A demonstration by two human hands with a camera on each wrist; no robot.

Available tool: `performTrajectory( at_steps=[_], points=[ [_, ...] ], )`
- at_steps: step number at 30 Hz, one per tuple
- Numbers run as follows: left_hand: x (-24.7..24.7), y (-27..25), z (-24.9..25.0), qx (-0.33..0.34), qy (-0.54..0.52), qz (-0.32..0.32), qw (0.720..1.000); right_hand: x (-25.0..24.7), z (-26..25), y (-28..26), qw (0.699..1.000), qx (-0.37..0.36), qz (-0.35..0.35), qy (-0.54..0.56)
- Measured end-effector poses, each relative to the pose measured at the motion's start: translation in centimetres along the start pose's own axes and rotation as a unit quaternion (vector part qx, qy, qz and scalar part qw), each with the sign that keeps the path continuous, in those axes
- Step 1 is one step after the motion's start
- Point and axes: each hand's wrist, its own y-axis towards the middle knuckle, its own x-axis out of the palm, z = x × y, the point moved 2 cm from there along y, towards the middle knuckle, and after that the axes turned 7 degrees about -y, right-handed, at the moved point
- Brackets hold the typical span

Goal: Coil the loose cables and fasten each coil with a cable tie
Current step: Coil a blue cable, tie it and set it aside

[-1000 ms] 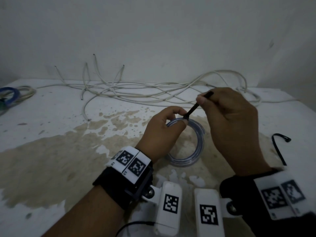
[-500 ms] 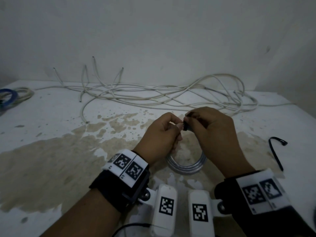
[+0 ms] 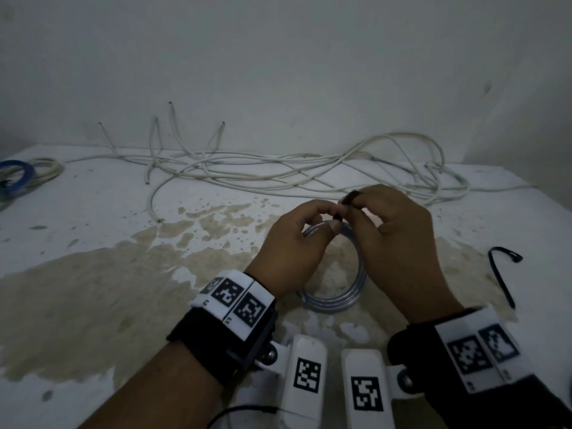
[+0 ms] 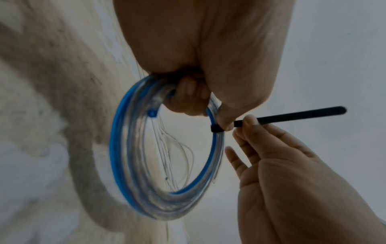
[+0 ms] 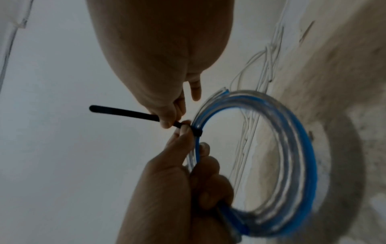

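A coil of clear and blue tubing hangs upright over the stained table. My left hand grips its top, fingers curled round the strands. A black cable tie is wrapped round the coil just under my left thumb. My right hand pinches the tie's free tail close to the coil; its other fingers are spread. The tail's tip pokes out above my fingers in the head view.
A tangle of loose white cables lies along the wall at the back. A second black tie lies on the table at the right. Blue and beige coils sit at the far left edge.
My right hand came down from a raised pull on the tail to pinch it right at the coil. The tie's loop has closed tight on the strands.
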Motion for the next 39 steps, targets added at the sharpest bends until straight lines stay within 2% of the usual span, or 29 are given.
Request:
performTrajectory(
  at_steps=[3, 5, 9, 13, 16, 20, 25, 29, 35, 39],
  points=[
    [0.2, 0.0, 0.4, 0.021, 0.012, 0.006, 1.000, -0.6, -0.2, 0.2, 1.000, -0.006, 0.021, -0.012],
    [0.1, 0.0, 0.4, 0.018, 0.016, 0.010, 1.000, -0.5, -0.2, 0.3, 1.000, 0.009, 0.007, 0.000],
    [-0.1, 0.0, 0.2, -0.050, -0.065, 0.015, 0.996, 0.0, 0.0, 0.2, 0.992, 0.100, -0.023, 0.077],
    [0.0, -0.1, -0.1, -0.033, -0.033, 0.041, 0.998, 0.0, 0.7, 0.1, 0.976, 0.171, -0.050, 0.125],
    [0.0, -0.1, -0.2, -0.031, -0.041, 0.046, 0.998, 0.0, 0.5, 0.0, 0.980, 0.150, -0.060, 0.120],
    [0.0, -0.1, 0.0, -0.022, -0.042, 0.046, 0.998, 0.0, 0.3, -0.1, 0.994, 0.073, -0.035, 0.075],
    [-0.2, 0.1, 0.1, -0.023, -0.039, 0.047, 0.998, 0.0, -0.2, -0.2, 0.999, 0.016, -0.007, 0.029],
    [0.1, 0.1, 0.2, 0.004, -0.016, 0.063, 0.998, -0.4, -0.2, -0.2, 0.999, 0.024, 0.007, 0.025],
    [-0.5, -0.3, 0.7, 0.080, 0.027, 0.163, 0.983, -0.3, -1.1, -0.2, 0.994, 0.040, 0.032, 0.101],
    [-0.6, -0.4, 0.9, 0.094, 0.028, 0.182, 0.978, -0.2, -1.2, -0.3, 0.993, 0.024, 0.039, 0.109]
  ],
)
